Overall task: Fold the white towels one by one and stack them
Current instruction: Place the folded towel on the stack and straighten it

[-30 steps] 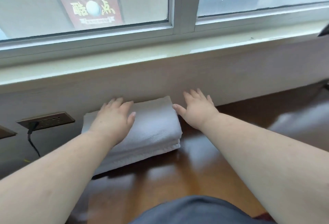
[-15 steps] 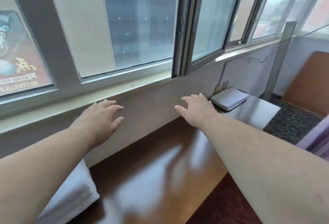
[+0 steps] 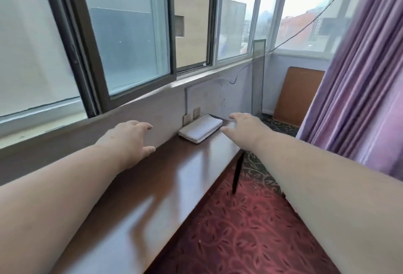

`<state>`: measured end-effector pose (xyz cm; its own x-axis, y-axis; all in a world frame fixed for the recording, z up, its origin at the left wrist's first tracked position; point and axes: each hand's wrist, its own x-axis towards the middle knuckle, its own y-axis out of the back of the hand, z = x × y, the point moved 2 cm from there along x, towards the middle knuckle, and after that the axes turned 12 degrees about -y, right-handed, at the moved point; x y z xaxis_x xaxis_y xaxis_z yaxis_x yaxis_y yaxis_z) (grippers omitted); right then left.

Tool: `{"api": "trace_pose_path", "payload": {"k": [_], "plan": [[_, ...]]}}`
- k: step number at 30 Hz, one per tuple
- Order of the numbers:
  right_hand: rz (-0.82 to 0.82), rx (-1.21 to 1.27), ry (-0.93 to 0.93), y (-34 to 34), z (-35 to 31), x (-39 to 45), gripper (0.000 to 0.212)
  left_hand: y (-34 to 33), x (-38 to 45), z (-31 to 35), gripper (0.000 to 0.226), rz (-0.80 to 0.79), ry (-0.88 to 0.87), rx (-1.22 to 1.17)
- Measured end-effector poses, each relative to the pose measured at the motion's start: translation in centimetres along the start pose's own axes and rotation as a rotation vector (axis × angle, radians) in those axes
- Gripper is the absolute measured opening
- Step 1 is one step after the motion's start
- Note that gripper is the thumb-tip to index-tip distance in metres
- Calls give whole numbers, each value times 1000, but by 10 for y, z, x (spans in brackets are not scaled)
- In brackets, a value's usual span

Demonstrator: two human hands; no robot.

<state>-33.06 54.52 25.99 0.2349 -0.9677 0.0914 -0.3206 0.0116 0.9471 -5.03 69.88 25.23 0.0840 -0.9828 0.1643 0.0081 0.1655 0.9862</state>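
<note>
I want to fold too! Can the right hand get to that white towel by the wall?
Probably yes. The right hand is open and reaching out just beside the folded white towel at the far end of the wooden table. Nothing lies between them, though it is not touching the towel yet.

You have one folded white towel (image 3: 200,129) in view, lying flat at the far end of the glossy brown tabletop (image 3: 165,186), close against the wall below the window. It forms a neat rectangular pad, its long side angled slightly away from you, its layered edge facing you
</note>
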Motion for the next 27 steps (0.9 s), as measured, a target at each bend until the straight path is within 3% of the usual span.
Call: {"api": "trace_pose_path", "payload": {"k": [10,21,27], "plan": [[50,-6,-137,54,156,35,67,-26,103,134,68,81,-75,-32],[97,-22,-151,43,206,121,66,-75,235,154,69,76,-146,-29],[108,13,-263,39,241,187,67,-102,326,154,70,50,-200,-4]]}}
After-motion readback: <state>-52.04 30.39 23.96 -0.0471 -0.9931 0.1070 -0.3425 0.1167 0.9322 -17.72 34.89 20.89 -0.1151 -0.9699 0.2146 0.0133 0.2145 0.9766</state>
